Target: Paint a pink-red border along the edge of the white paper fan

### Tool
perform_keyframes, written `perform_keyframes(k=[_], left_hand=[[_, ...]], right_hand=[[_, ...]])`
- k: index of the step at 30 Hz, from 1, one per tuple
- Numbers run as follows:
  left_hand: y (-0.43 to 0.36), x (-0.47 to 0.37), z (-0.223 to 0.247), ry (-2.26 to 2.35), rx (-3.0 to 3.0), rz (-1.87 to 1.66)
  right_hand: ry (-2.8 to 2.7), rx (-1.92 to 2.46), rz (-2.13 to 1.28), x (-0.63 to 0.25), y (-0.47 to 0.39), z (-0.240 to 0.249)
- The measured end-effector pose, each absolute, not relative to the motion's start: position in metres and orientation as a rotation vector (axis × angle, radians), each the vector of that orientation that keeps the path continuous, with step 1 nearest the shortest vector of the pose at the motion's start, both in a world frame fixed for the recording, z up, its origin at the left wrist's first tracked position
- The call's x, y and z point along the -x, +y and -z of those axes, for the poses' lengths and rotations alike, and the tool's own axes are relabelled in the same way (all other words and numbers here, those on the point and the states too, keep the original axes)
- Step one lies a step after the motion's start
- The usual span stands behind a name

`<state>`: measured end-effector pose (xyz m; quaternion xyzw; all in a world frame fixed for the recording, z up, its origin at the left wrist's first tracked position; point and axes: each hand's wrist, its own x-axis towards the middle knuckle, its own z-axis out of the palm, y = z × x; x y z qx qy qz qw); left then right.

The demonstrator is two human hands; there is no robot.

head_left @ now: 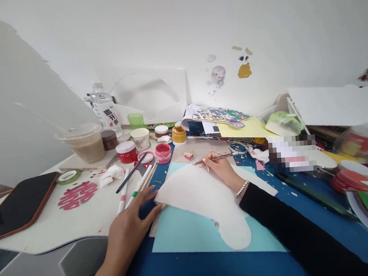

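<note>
A white fan-shaped sheet (203, 191) with a rounded handle and a small hole lies on light blue paper (178, 235). My right hand (219, 167) pinches a thin reddish-brown pencil (224, 156), its tip near the sheet's upper edge. A beaded bracelet circles that wrist. At the sheet's left corner, my left hand (135, 213) has its fingers spread, with thumb and fingertips touching or nearly touching the edge. A small eraser (188, 155) sits just beyond the sheet. Beside my left hand lie white markers (142, 184) and a black pen (131, 173).
Paint jars (162, 153), a paper cup (140, 139) and a green cup (135, 121) stand behind. At left are a drink cup (82, 143), water bottle (105, 110), phone (21, 204), green tape roll (68, 176) and red cutout (77, 195). Papers (243, 129) and clutter fill the right.
</note>
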<state>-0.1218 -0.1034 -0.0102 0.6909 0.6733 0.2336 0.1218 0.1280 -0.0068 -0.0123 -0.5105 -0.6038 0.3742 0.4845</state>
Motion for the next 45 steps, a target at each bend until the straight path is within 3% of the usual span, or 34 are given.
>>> perform_keyframes(k=[11,16,24,45], left_hand=[[-0.098,0.128,0.014,1.982,-1.970,-0.632],[-0.094,0.131,0.017,1.982,-1.889,-0.577],[-0.094,0.129,0.014,1.979,-1.841,-0.526],[-0.101,0.125,0.008,1.996,-1.897,-0.590]], right_hand=[[-1.275,1.222,-0.787,-0.134,-0.007,0.001],[-1.384,1.212,-0.892,-0.150,-0.010,-0.014],[-1.512,1.204,-0.893,-0.146,-0.005,0.008],[-1.563,1.239,-0.852,-0.152,-0.005,0.012]])
